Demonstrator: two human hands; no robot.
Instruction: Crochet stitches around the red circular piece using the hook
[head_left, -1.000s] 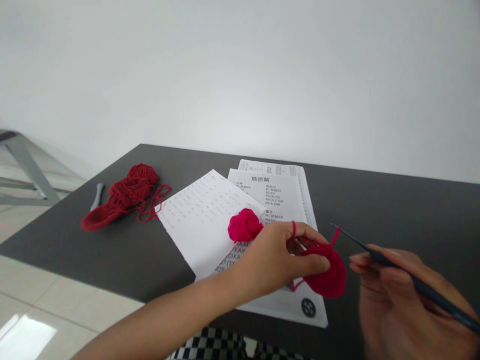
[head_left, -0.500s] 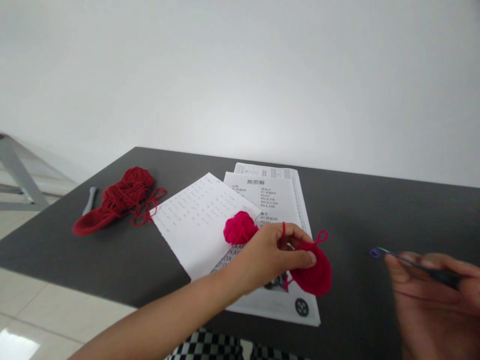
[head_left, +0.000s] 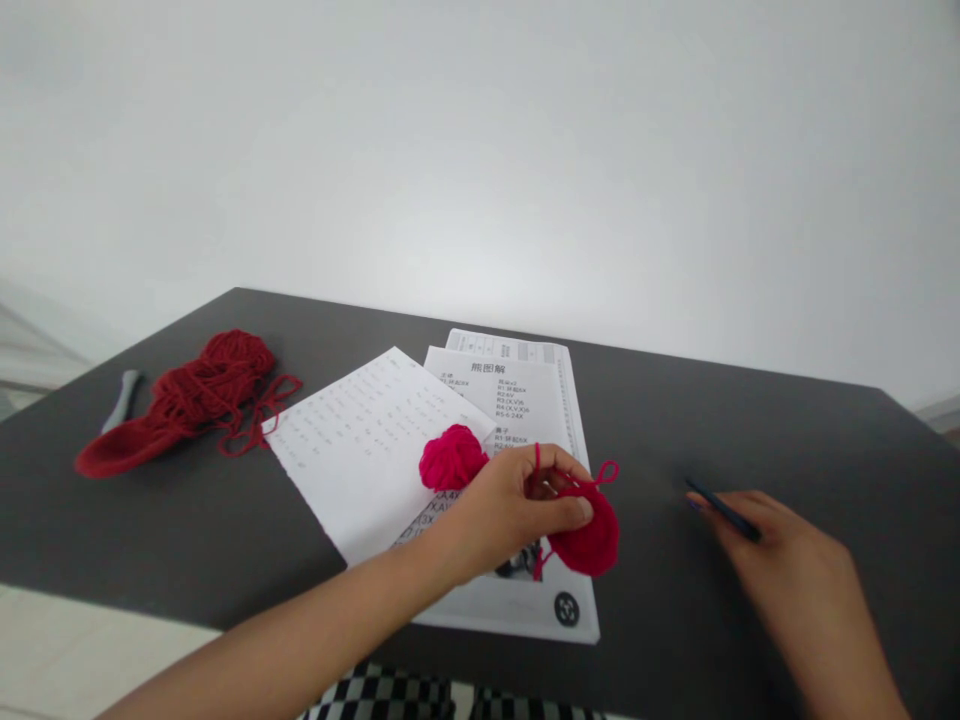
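My left hand (head_left: 525, 505) pinches a round, pinkish-red crocheted piece (head_left: 589, 545) between thumb and fingers, above the right side of the printed sheet. A loose yarn loop (head_left: 609, 471) sticks up from its top edge, and a strand is wrapped around one finger. Just left of this hand lies a small ball of pink yarn (head_left: 452, 459). Over the dark table on the right, my right hand (head_left: 791, 565) is closed around a dark crochet hook (head_left: 724, 510) pointing up and left. A tiny purple item (head_left: 696, 505) shows at its fingertips, too small to make out.
Under my left arm lie a handwritten paper (head_left: 360, 420) and printed pattern sheets (head_left: 517, 378). At the left of the dark table (head_left: 645, 410) are a dark red yarn bundle (head_left: 217, 375), a red knitted-looking piece (head_left: 124, 450) and a grey-handled tool (head_left: 120, 402). A white wall stands behind.
My right hand has moved in from the right edge and turned, so its back now shows. The crochet hook stays in it. The view has shifted slightly right; my left hand keeps its hold.
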